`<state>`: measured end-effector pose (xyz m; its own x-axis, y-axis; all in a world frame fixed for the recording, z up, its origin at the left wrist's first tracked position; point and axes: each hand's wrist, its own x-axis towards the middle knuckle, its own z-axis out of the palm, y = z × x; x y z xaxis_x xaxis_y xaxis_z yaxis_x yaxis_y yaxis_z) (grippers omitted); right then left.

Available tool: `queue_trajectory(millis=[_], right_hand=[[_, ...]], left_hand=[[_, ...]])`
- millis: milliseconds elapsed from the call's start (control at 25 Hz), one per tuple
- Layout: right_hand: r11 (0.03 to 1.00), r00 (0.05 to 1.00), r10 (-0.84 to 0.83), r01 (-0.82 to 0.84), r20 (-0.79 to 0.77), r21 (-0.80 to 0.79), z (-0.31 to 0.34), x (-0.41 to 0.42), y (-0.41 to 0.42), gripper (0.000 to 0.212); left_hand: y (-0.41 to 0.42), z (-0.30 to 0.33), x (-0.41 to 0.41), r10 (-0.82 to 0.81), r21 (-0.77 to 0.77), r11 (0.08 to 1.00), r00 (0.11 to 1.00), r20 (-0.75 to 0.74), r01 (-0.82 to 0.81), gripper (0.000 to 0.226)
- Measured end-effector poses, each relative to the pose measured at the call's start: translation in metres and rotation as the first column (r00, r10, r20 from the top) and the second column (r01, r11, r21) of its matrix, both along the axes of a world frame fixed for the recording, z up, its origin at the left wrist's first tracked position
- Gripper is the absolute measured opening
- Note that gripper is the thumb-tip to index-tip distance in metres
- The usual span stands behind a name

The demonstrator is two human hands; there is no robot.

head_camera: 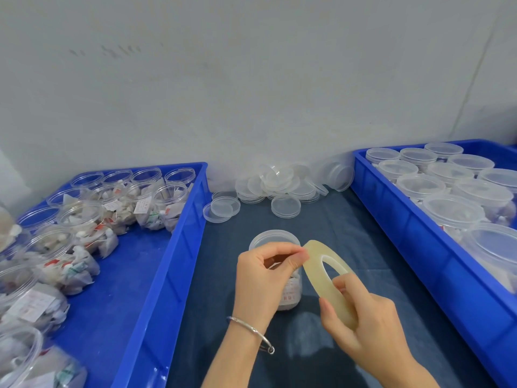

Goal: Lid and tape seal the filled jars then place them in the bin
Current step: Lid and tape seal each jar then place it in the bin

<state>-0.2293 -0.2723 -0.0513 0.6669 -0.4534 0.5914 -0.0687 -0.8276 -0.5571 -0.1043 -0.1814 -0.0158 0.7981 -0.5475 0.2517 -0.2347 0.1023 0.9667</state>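
A: What hems in the working space?

B: Two blue bins. The left bin (156, 275) runs along one side, holding open filled jars (81, 219). The right bin (419, 247) runs along the other, packed with lidded jars (450, 211). Between their walls lies a strip of dark cloth (363, 247), and that strip is the free room. At its far end, against the grey wall (251, 79), sits a heap of loose clear lids (279, 186), some spilling forward onto the cloth.

A: And the jar being worked on?

B: The jar (272, 239) stands upright on the cloth, midway between the bins, lid on, well short of the lid heap. Both hands are right in front of it.

A: The hands?

B: The left hand (263, 278), with a bracelet (251, 331) at the wrist, covers the jar's near side, thumb and forefinger pinched at the top edge of the tape roll (327, 278). Whether they grip the tape end I cannot tell. The right hand (363, 323) holds the roll's lower part, fingers curled round it, roll tilted on edge just right of the jar.
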Motion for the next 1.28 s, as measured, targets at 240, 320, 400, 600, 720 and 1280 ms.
queue_trajectory(millis=[240,320,400,600,720,1280], right_hand=[[0.993,1.0,0.023,-0.023,0.002,-0.112,0.004,-0.002,-0.003,0.03],[0.99,0.999,0.045,-0.045,-0.003,-0.136,0.003,-0.005,-0.004,0.024],[0.991,0.999,0.045,-0.045,-0.002,-0.127,0.001,-0.006,-0.005,0.018],[0.994,0.995,-0.08,0.075,-0.066,-0.078,0.003,-0.003,-0.014,0.038],[0.983,0.993,-0.074,0.057,-0.093,-0.175,0.005,-0.004,-0.015,0.036],[0.968,0.984,-0.039,-0.005,-0.173,-0.25,0.018,-0.015,-0.01,0.033]], left_hand=[[0.005,0.002,0.002,-0.042,-0.002,0.999,0.998,-0.039,0.042,0.016],[0.005,0.003,0.0,-0.084,0.065,0.994,0.996,0.004,0.084,0.015],[0.006,0.003,-0.004,-0.124,0.162,0.981,0.989,0.084,0.11,0.016],[0.012,0.003,-0.016,-0.172,0.176,0.974,0.973,0.156,0.144,0.014],[0.015,0.0,-0.014,-0.198,0.06,0.979,0.977,0.075,0.193,0.018],[0.027,0.001,-0.016,-0.048,0.119,0.993,0.928,0.37,0.004,0.022]])
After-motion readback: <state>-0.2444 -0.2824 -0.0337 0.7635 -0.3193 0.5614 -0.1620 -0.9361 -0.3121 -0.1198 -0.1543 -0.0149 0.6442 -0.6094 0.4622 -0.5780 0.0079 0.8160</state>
